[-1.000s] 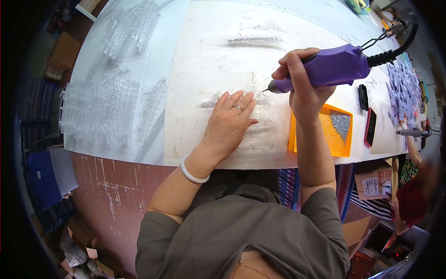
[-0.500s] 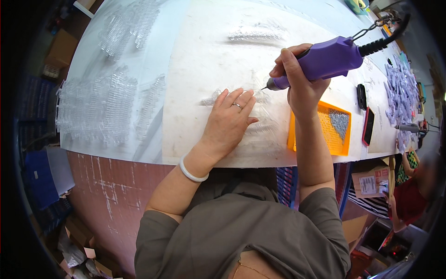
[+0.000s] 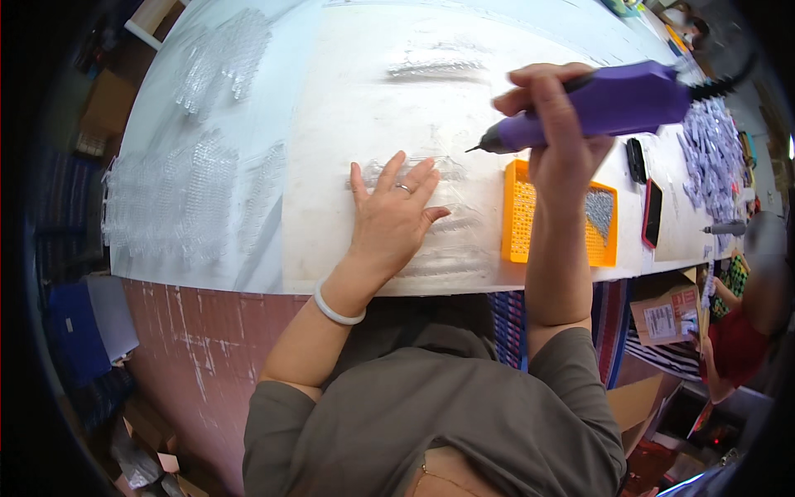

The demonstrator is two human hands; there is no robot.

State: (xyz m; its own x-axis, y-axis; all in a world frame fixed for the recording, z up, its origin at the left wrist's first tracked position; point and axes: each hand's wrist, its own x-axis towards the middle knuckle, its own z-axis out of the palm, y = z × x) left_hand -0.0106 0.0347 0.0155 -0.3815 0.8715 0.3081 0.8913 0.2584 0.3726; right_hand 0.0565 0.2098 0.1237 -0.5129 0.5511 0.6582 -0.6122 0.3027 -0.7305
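My right hand [image 3: 563, 128] wraps round a purple electric screwdriver [image 3: 621, 103] held above the table. Its thin bit points left, and a cord trails from the far end. Flat on the table, my left hand [image 3: 397, 211] has its fingers spread and touches a clear plastic strip [image 3: 447, 168], partly hidden under the fingertips. Between that hand and the table's front edge lie more clear strips [image 3: 451, 263]. Beyond both hands there is another small group of clear strips [image 3: 435, 70]. Beside my right forearm stands an orange tray [image 3: 515, 211] with small silvery screws.
Large heaps of clear plastic strips [image 3: 178, 195] cover the table's left side. To the right are a black object [image 3: 636, 160], a red-edged phone [image 3: 653, 214] and a pile of pale purple pieces [image 3: 712, 157]. A person in red [image 3: 737, 356] sits at the right, near a cardboard box [image 3: 665, 317].
My right hand has drawn the screwdriver up and to the right, with its bit now apart from my left fingers. The left fingers have spread wider.
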